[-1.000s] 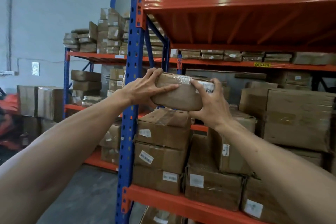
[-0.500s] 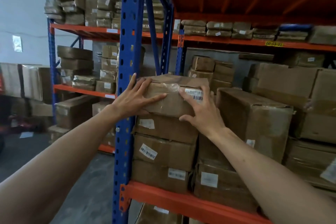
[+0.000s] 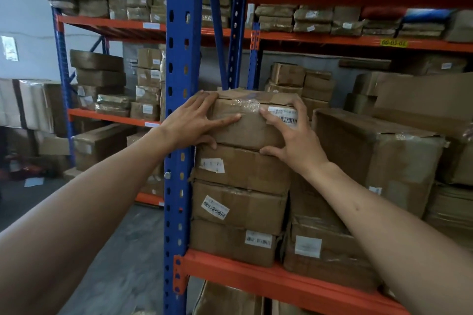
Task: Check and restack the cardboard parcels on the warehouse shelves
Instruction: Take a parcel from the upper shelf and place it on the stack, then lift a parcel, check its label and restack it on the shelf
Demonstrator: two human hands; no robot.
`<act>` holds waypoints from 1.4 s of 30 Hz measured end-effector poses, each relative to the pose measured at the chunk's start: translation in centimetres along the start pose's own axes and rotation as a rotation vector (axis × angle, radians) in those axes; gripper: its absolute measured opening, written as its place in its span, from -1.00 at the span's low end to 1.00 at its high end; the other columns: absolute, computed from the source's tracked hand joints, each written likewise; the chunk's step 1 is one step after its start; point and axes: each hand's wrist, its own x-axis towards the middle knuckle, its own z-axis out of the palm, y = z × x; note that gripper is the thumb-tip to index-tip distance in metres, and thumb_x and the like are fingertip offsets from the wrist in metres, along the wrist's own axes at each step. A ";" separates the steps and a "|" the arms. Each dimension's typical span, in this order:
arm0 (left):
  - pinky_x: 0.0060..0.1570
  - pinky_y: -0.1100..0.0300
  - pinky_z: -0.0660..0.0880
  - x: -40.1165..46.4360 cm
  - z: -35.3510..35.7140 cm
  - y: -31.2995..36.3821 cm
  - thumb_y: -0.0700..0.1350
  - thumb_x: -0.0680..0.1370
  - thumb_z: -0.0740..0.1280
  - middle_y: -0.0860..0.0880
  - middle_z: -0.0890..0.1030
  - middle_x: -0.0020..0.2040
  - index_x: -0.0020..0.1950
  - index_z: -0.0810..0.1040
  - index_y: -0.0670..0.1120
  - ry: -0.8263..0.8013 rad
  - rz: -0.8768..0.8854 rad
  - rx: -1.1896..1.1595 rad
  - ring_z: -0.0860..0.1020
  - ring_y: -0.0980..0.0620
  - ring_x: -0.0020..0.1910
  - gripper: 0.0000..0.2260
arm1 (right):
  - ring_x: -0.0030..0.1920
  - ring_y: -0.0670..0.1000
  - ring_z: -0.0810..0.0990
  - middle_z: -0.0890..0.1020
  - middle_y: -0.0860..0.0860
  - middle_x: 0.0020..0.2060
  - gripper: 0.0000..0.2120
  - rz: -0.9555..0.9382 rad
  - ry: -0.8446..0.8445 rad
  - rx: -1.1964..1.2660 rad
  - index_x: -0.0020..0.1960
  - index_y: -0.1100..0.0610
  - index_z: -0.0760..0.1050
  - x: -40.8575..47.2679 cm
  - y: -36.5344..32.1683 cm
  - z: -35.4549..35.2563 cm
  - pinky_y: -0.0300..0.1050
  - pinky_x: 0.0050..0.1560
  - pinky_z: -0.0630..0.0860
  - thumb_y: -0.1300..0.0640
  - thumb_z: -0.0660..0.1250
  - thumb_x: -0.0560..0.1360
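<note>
A small taped cardboard parcel [image 3: 252, 132] with a barcode label sits on top of a stack of three brown parcels [image 3: 240, 208] at the left end of the orange shelf [image 3: 281, 279]. My left hand [image 3: 189, 123] lies flat on its left front face, fingers spread straight, thumb at the lower edge. My right hand [image 3: 291, 143] grips its right end, fingers bent round the labelled corner and thumb under the bottom edge.
A blue rack upright [image 3: 179, 59] stands just left of the stack. A large brown box [image 3: 378, 158] sits close on the right. More parcels fill the back of this shelf, the level above and the far rack [image 3: 107, 24]. Grey floor lies lower left.
The parcel was held up in the air by both hands; it has come down onto the stack. My view has moved closer and lower, and my left fingers have flattened on the front.
</note>
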 end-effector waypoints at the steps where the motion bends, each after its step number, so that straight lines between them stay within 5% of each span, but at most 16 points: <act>1: 0.49 -0.23 0.11 0.0 -0.1 0.1 0.30 0.50 0.36 -0.34 0.18 0.53 0.62 -0.09 0.29 -0.003 -0.001 0.001 0.14 -0.33 0.50 -0.16 | 0.57 0.32 0.05 -0.12 0.09 0.60 -0.13 0.008 -0.005 0.002 0.60 -0.36 0.13 0.0 -0.1 0.0 0.29 0.47 0.33 -0.12 0.56 0.45; 11: 0.50 -0.18 -0.11 -0.9 -0.5 1.2 0.26 0.50 0.40 -0.32 -0.06 0.61 0.58 -0.24 0.37 -0.044 -0.092 -0.109 -0.05 -0.35 0.58 -0.08 | 0.62 0.31 0.09 -0.34 -0.11 0.62 -0.25 0.105 -0.154 0.047 0.60 -0.42 0.01 -1.3 -1.7 -1.9 0.22 0.51 0.31 -0.16 0.39 0.59; 17: 0.53 -0.34 -0.04 -0.5 -1.2 5.3 0.39 0.47 0.19 -0.38 0.01 0.59 0.64 -0.04 0.27 0.055 -0.167 -0.267 -0.03 -0.39 0.58 -0.21 | 0.60 0.22 0.18 -0.10 -0.09 0.65 -0.41 0.009 -0.104 -0.015 0.58 -0.28 0.20 -4.8 1.5 -6.5 0.25 0.46 0.38 -0.16 0.34 0.62; 22: 0.41 -0.31 0.23 2.9 -3.5 14.5 0.29 0.49 0.37 -0.30 0.05 0.59 0.65 -0.05 0.23 0.121 -0.114 -0.443 0.10 -0.40 0.54 -0.14 | 0.64 0.24 0.06 -0.09 0.04 0.67 -0.34 0.057 -0.160 -0.282 0.60 -0.32 0.17 -6.9 7.9 -12.5 0.25 0.57 0.22 -0.18 0.38 0.59; 26: 0.47 -0.23 0.23 6.1 -3.8 23.4 0.33 0.51 0.32 -0.26 0.01 0.62 0.62 -0.25 0.27 0.043 -0.058 -0.581 0.06 -0.30 0.59 -0.10 | 0.55 0.23 0.29 -0.10 0.00 0.66 -0.28 0.100 -0.292 -0.439 0.59 -0.37 0.14 -8.0 12.1 -17.5 0.15 0.40 0.43 -0.16 0.44 0.55; 30: 0.49 -0.24 0.24 9.5 -4.3 29.3 0.26 0.52 0.39 -0.30 -0.01 0.61 0.58 -0.38 0.27 -0.018 -0.053 -0.702 0.07 -0.31 0.58 -0.01 | 0.58 0.24 0.23 -0.09 0.01 0.65 -0.13 0.030 -0.420 -0.577 0.59 -0.41 0.04 -9.2 15.2 -19.2 0.20 0.40 0.45 -0.10 0.52 0.50; 36: 0.40 -0.26 0.37 17.3 -8.0 27.1 0.06 0.44 0.56 -0.23 -0.10 0.64 0.51 -0.49 0.31 -0.144 -0.120 -0.710 0.20 -0.34 0.55 0.20 | 0.55 0.24 0.27 -0.13 0.08 0.65 0.20 0.012 -0.431 -0.606 0.62 -0.37 -0.28 -11.2 18.8 -17.8 0.13 0.36 0.46 -0.07 0.61 0.41; 42: 0.47 -0.18 0.29 20.6 -9.0 25.6 -0.03 0.57 0.43 -0.16 0.13 0.61 0.62 -0.20 0.27 -0.288 -0.077 -0.650 0.27 -0.23 0.53 -0.09 | 0.31 0.23 0.53 -0.06 0.15 0.62 0.14 -0.049 -0.375 -0.523 0.62 -0.37 -0.22 -10.5 21.0 -16.9 0.10 0.12 0.59 0.16 0.56 0.48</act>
